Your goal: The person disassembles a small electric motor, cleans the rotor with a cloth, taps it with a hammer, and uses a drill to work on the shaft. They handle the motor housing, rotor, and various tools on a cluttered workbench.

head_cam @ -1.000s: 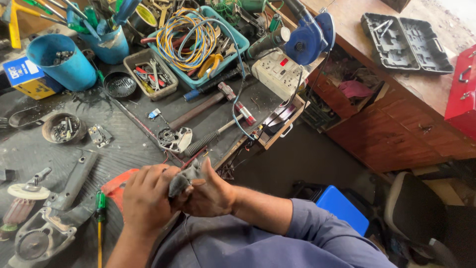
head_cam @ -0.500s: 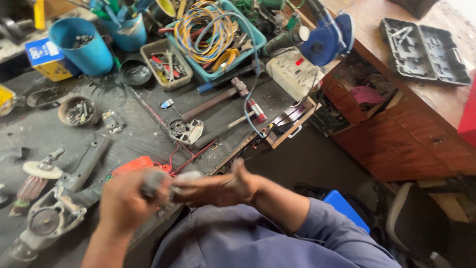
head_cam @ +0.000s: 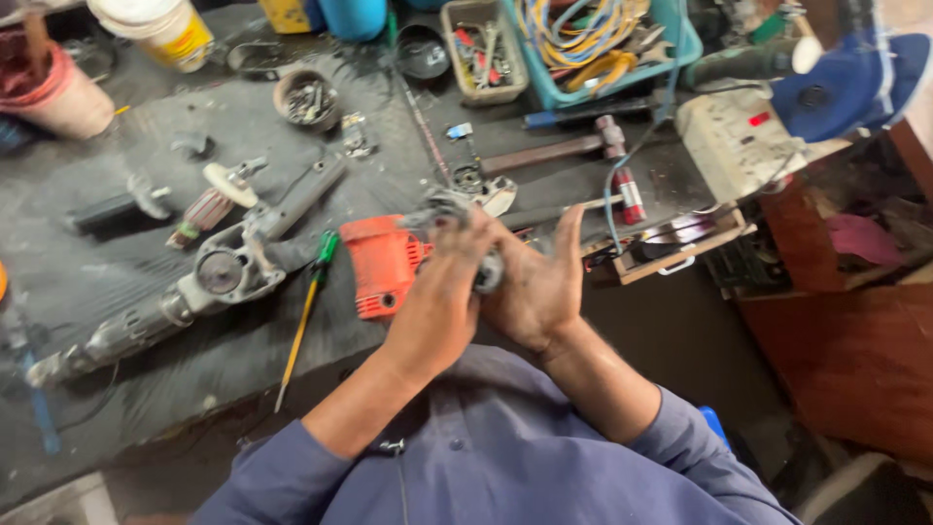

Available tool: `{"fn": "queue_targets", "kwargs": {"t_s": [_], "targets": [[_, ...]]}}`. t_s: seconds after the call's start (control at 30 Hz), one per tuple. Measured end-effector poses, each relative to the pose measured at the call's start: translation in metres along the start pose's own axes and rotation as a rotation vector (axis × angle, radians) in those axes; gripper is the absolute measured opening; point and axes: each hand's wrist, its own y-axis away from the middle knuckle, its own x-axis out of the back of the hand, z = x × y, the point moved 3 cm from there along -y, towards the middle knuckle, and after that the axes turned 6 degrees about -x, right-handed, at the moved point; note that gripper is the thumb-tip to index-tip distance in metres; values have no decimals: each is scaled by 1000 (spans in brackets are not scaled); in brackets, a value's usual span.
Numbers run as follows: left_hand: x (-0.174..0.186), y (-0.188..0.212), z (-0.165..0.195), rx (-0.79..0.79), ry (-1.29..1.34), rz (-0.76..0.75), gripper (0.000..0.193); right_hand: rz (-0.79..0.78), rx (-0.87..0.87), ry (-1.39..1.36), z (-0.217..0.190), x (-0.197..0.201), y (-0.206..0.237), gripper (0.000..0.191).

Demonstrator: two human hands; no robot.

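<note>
Bench (head_cam: pixel 146 389), dark and greasy, fills the view, with a reddish wooden cabinet (head_cam: pixel 855 360) to its right. On the bench lies a grey power tool (head_cam: pixel 214 277), long and stripped, with an orange housing (head_cam: pixel 384 262) just beside it and a green-handled screwdriver (head_cam: pixel 309 301) between them. At the far edge stand a teal tray (head_cam: pixel 680 44) of yellow and blue cables, a smaller tray (head_cam: pixel 481 44) of bits, a white tub (head_cam: pixel 160 29) with a yellow label and a pink pot (head_cam: pixel 63 92). A blue grinder guard (head_cam: pixel 846 87) sits at the right.

My left hand (head_cam: pixel 442 301) is curled tight round a small grey metal part (head_cam: pixel 486 272), held over the bench edge near the orange housing. My right hand (head_cam: pixel 539 287) cups the part from the other side, fingers (head_cam: pixel 569 233) half spread and raised. The part is blurred; I cannot tell its shape.
</note>
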Motion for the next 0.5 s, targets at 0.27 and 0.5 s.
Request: {"fn": "queue_targets", "kwargs": {"t_s": [0.27,0.5], "targets": [[14,15,2,21,632,50,45,-32,237,53,-11,-5,-14,99],[16,22,-39,342,879,281,60,84,253,601,12,5,-15,84]]}}
